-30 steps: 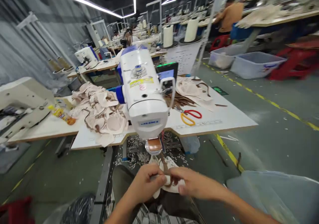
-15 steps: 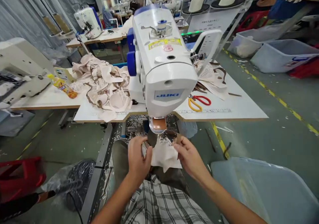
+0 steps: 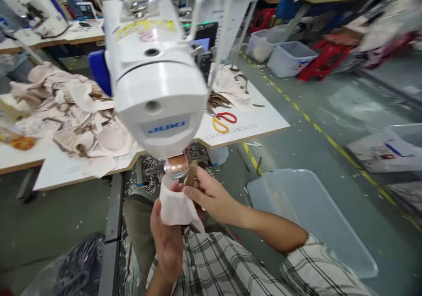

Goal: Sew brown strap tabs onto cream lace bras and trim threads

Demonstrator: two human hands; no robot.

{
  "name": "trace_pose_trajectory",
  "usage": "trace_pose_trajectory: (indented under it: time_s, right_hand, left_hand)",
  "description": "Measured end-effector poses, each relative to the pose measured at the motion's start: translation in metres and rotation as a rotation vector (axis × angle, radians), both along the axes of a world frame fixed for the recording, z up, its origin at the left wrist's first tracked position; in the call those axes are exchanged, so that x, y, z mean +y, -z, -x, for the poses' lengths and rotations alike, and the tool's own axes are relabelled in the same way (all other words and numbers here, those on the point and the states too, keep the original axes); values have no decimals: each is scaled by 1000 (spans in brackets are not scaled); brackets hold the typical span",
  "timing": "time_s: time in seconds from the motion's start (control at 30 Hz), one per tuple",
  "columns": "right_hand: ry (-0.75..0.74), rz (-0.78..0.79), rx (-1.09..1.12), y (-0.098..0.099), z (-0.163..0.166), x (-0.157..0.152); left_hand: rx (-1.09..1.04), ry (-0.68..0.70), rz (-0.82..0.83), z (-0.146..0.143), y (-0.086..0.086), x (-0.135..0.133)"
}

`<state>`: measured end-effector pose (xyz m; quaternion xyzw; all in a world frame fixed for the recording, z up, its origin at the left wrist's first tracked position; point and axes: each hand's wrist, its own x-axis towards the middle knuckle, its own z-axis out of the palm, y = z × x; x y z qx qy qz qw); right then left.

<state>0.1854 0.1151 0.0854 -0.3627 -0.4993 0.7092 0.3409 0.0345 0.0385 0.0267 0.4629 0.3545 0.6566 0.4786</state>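
In front of my lap, below the head of a white sewing machine (image 3: 161,89), a pale bra piece (image 3: 176,208) is held up. My left hand (image 3: 168,243) grips it from below and the left, with some fingers hidden behind the fabric. A brown strip (image 3: 190,174) stands up at its right side, close to the machine's needle end. My right hand (image 3: 214,195) pinches this strip and the fabric edge between thumb and fingers. The needle itself cannot be made out.
A heap of pale bra pieces (image 3: 82,116) with brown strips lies left on the table, more fabric (image 3: 227,83) at the right. Scissors (image 3: 224,121) with red and yellow handles lie near the right front edge. A clear plastic bin (image 3: 296,182) stands on the floor to the right.
The view has swung right. My left hand has gone from the fabric's left side to beneath it, and the bra piece has turned. My right hand has moved in closer to the machine.
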Motion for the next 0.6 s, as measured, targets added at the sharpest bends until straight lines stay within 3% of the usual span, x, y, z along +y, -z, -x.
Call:
trace_pose_trajectory:
  time_s: [0.07, 0.2, 0.27, 0.33, 0.5, 0.6]
  right_hand:
    - [4, -62, -18, -3, -1, 14]
    - [219, -522, -301, -1, -1, 45]
    - [341, -664, -401, 6, 2, 58]
    - [395, -610, -402, 16, 7, 68]
    - [350, -211, -111, 36, 11, 82]
    - [353, -200, -62, 39, 9, 89]
  left_hand:
    - [182, -40, -70, 9, -7, 10]
    - [780, -91, -297, 30, -12, 42]
    - [1052, -105, -384, 39, -11, 59]
    - [1215, -109, -392, 46, -9, 70]
    - [1389, -81, -361, 51, -5, 78]
    - [1416, -42, -371, 50, -6, 78]
